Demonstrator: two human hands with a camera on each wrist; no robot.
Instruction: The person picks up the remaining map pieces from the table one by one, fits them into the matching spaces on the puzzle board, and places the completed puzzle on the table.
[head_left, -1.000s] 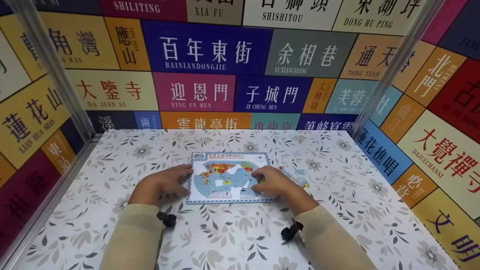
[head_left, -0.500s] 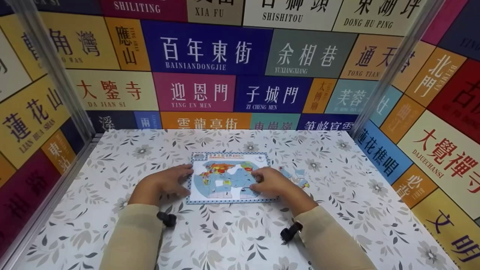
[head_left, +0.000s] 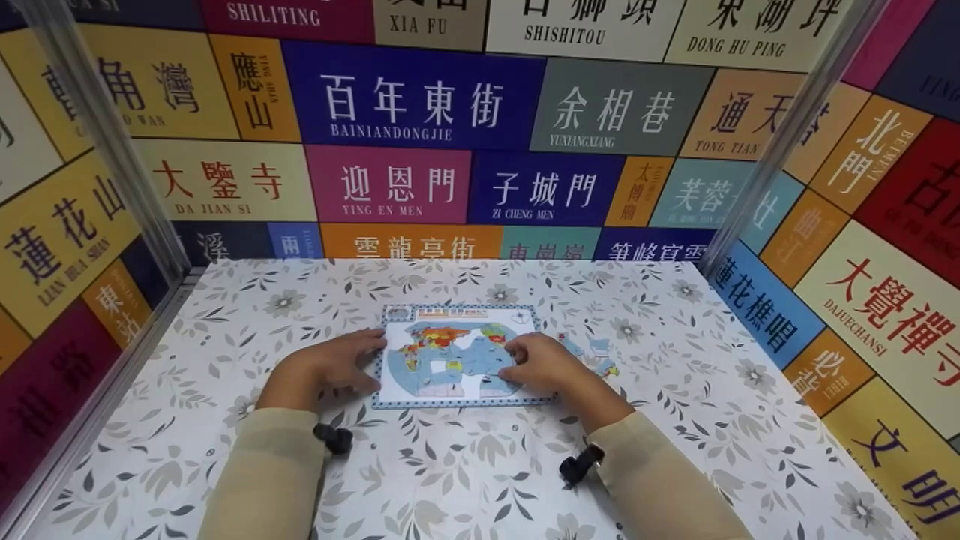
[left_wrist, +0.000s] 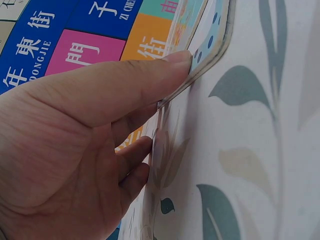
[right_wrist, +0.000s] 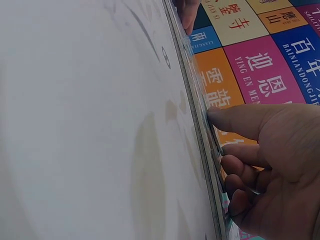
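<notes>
A world-map jigsaw board (head_left: pixel 465 403) with a dotted blue border lies flat on the table. My left hand (head_left: pixel 334 364) touches its left edge, thumb (left_wrist: pixel 177 62) at the near corner and fingertips farther back. My right hand (head_left: pixel 544 360) is over the board's right part, its thumb (right_wrist: pixel 225 120) and curled forefinger close together at a blue puzzle piece (head_left: pixel 491 361) set among the others. Much of that piece is hidden by the fingers. White gaps (head_left: pixel 472 387) show at the map's lower middle, left of centre and near the top.
Several loose puzzle pieces (head_left: pixel 600 346) lie on the table just right of the board, partly behind the right hand. A floral cloth (head_left: pixel 450 480) covers the table. Walls printed with coloured signs (head_left: pixel 412 97) stand at the back and both sides.
A white gap by my right thumb is now covered by blue. The right hand has shifted very slightly; the left hand and board have stayed put.
</notes>
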